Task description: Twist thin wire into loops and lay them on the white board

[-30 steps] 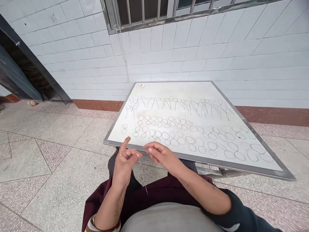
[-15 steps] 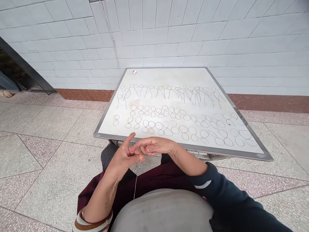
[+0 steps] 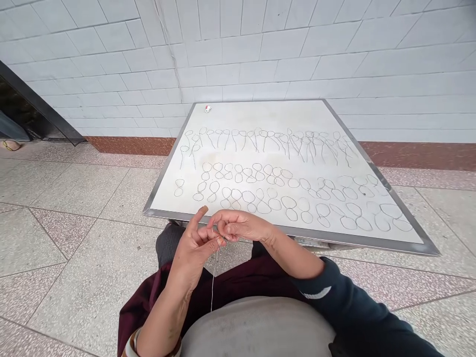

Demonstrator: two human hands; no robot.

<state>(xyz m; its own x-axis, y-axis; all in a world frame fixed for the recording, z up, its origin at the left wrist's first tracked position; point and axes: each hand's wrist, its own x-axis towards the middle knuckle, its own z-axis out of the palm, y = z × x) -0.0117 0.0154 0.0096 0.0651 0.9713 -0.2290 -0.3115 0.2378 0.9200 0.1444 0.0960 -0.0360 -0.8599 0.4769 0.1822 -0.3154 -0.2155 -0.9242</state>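
Just in front of the table's near edge, my two hands meet fingertip to fingertip. My left hand (image 3: 195, 243) pinches a thin pale wire (image 3: 213, 285) between thumb and forefinger, its other fingers partly raised. From that pinch the wire hangs down toward my lap. My right hand (image 3: 245, 227) has its fingers curled, thumb against forefinger, at the upper part of the same wire. What the fingertips shape there is mostly hidden. Beyond them, the white table (image 3: 241, 111) carries rows of thin wire figure-eight loops (image 3: 289, 208) and, farther back, single loops with tails (image 3: 243, 139).
A small red-and-white object (image 3: 208, 108) lies at the table's far left corner. Behind stands a white tiled wall (image 3: 260, 54) with a brown skirting (image 3: 130, 145). At the far left, a person's foot (image 3: 11, 145) shows by a dark doorway. The floor is speckled stone.
My left thumb and forefinger have closed in nearer my right fingertips. A short bit of wire now shows above the pinch. The view has shifted slightly.
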